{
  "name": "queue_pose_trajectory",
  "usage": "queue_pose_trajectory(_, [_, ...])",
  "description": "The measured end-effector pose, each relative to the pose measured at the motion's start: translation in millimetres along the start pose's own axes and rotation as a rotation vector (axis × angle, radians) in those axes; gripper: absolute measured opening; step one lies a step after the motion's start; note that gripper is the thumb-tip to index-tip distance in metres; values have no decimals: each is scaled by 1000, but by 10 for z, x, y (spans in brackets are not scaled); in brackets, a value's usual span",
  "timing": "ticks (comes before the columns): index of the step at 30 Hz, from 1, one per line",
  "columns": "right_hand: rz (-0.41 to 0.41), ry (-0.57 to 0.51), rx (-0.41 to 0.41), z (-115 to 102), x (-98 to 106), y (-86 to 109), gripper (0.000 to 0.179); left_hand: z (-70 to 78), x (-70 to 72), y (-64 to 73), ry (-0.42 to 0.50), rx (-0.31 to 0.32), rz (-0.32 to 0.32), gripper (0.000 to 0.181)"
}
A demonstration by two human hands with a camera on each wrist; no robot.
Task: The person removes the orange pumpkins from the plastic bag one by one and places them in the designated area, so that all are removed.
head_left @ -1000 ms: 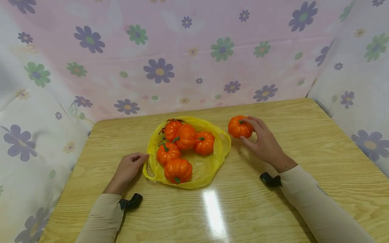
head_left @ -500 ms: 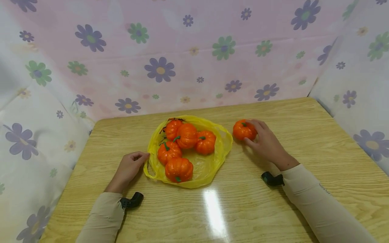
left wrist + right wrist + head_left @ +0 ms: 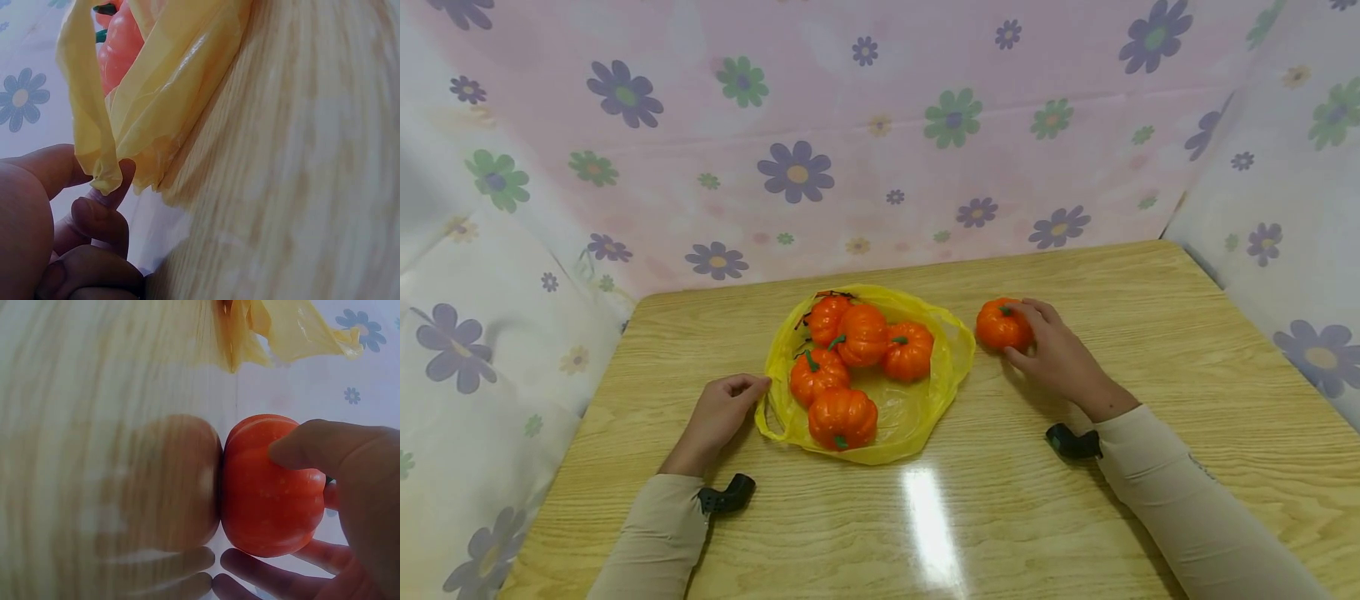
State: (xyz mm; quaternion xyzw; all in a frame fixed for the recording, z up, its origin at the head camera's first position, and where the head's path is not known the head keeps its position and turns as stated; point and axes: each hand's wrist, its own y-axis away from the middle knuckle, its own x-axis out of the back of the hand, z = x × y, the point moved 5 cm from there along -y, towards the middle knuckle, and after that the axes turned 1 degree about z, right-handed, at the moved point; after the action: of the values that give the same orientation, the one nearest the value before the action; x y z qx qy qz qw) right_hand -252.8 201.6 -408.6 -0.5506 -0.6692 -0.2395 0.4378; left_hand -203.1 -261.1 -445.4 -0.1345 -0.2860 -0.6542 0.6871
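Note:
My left hand (image 3: 717,419) pinches the left edge of a yellow plastic bag (image 3: 904,421), close to its handle loop. In the left wrist view, the gathered film (image 3: 100,159) passes between thumb and fingers. Several orange toy pumpkins (image 3: 842,418) with green stems lie inside the open-mouthed bag. To the right of the bag, my right hand (image 3: 1063,362) grips another toy pumpkin (image 3: 1000,326), thumb on the near side and fingers around the far side. The right wrist view shows this pumpkin (image 3: 269,494) standing against the tabletop, its reflection meeting it.
The light wooden table (image 3: 820,533) has a bright glare patch near its front. Thin black twiggy strands (image 3: 805,321) show at the bag's back left rim. A flowered pink cloth (image 3: 887,167) hangs behind the table. Each wrist carries a black device (image 3: 727,495).
My right hand has brought its pumpkin slightly to the right and down towards the table, a bit farther from the bag. The left hand has stayed at the bag's edge.

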Motion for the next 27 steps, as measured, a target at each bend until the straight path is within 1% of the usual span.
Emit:
queue_pose_trajectory(12, [-14,14,3,-4,-9,3,62,-8,6,-3,-2,6,2,47])
queue_pose_trajectory(20, [4,27,23,-20,8,4,62,-1,3,5,4,-12,1,45])
queue_pose_trajectory(27, [-2,41,25,-36,20,6,63,-6,4,7,15,-2,1,44])
